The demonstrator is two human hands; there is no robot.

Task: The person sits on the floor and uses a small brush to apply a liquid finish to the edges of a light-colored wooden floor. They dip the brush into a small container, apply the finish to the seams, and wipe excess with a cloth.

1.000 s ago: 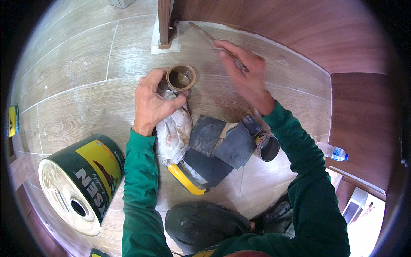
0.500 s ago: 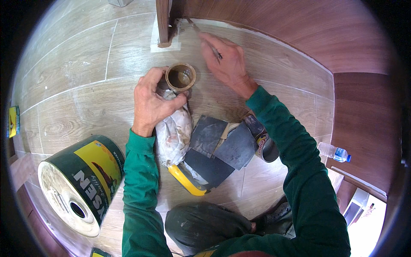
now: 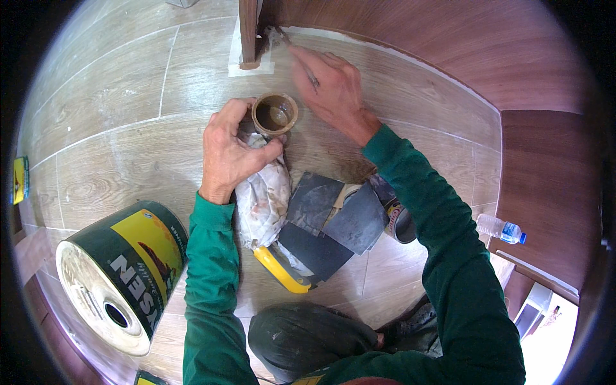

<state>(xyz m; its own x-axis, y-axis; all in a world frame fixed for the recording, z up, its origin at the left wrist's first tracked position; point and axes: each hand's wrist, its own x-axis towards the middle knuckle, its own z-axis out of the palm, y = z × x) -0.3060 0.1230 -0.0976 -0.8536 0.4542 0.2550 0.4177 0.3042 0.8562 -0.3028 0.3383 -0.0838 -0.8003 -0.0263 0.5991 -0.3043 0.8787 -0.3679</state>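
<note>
My left hand [image 3: 224, 154] is closed around a small round cup [image 3: 294, 117] with brown liquid in it. Just below the cup lies a stained white cloth [image 3: 262, 208], partly under that hand. My right hand [image 3: 333, 86] pinches a thin paintbrush [image 3: 283, 37] with its tip in the corner beside a brown wooden post [image 3: 248, 32]. The bristles are small and blurred. Masking tape [image 3: 264, 68] surrounds the foot of the post, and a pale strip [image 3: 385, 49] follows the base of the wood panel [image 3: 417, 38].
Dark sandpaper sheets [image 3: 314, 251] and a yellow-handled tool [image 3: 282, 274] lie before my knees. An open can [image 3: 404, 226] stands by my right forearm. A large green-and-yellow drum [image 3: 122, 276] is at left, a plastic bottle [image 3: 499, 228] at right.
My right hand has shifted slightly left and farther away, carrying the brush deeper into the corner by the post. The left hand and cup stay nearly in place.
</note>
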